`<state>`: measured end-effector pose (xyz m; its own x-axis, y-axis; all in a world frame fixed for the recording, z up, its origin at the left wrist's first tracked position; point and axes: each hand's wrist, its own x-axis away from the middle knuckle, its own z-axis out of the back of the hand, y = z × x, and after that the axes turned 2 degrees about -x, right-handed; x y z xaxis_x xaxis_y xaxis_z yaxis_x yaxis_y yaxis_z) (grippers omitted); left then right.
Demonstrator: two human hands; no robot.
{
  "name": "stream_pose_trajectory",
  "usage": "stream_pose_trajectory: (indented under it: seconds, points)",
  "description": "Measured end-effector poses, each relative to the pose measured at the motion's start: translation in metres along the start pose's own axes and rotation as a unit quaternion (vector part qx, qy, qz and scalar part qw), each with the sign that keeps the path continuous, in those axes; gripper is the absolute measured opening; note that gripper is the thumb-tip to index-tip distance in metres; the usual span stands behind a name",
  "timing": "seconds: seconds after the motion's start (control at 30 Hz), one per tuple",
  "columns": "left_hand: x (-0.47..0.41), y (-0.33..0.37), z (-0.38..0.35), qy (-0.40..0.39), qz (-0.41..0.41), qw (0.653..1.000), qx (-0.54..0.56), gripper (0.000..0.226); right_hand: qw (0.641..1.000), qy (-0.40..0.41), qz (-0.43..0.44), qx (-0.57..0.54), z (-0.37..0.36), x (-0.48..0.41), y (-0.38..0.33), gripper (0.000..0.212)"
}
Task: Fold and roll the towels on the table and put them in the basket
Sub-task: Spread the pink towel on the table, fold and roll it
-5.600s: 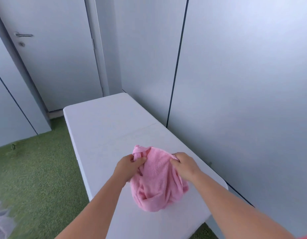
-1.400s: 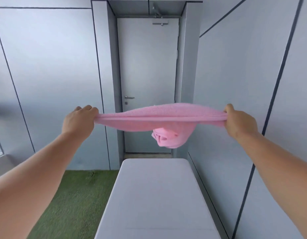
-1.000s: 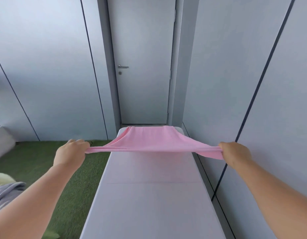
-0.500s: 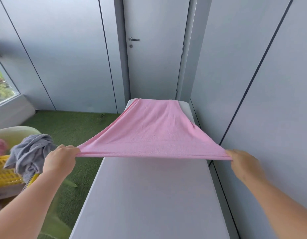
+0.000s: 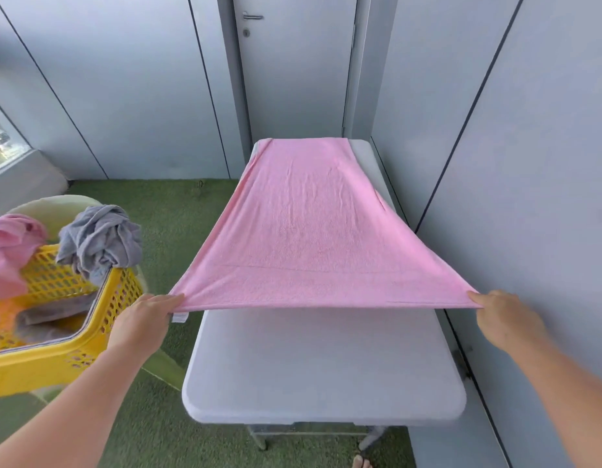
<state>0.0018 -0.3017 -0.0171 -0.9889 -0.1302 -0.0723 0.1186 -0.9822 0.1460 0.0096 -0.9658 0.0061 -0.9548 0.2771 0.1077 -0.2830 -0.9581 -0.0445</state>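
The pink towel (image 5: 303, 238) now spreads lower and wider over the table (image 5: 323, 366). Its near edge is taut between the left hand (image 5: 142, 324) and right hand (image 5: 505, 319), each pinching a corner. The basket (image 5: 56, 363) sits beside the left hand.

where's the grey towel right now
In the head view the grey towel sits at the left, heaped over the far corner of the yellow basket, right of a bunched pink towel and left of the table.
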Motion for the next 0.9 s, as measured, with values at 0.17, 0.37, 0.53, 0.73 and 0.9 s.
stream_pose_trajectory:
  seconds: [0.17,0.37,0.53,0.73,0.9]
  points:
    - [0.053,-0.012,-0.015,-0.032,-0.005,0.999,-0.004,0.047,1.000,-0.024,0.001,0.012,-0.024,0.055,0.016,0.049]
    - [0.111,-0.021,-0.032,-0.060,-0.001,0.998,0.013,0.039,0.999,-0.038,0.003,0.016,-0.061,0.107,0.044,0.046]
    - [0.137,-0.024,-0.040,-0.064,-0.004,0.997,0.030,0.038,1.000,-0.026,-0.014,-0.006,-0.070,0.131,0.055,0.046]
    - [0.148,-0.015,-0.032,0.033,0.003,0.997,0.069,0.042,0.992,0.073,-0.028,-0.099,-0.068,0.147,0.064,0.051]
    - [0.161,-0.036,-0.063,-0.110,-0.009,0.994,-0.023,0.043,0.996,-0.089,-0.027,0.010,-0.088,0.169,0.061,0.053]
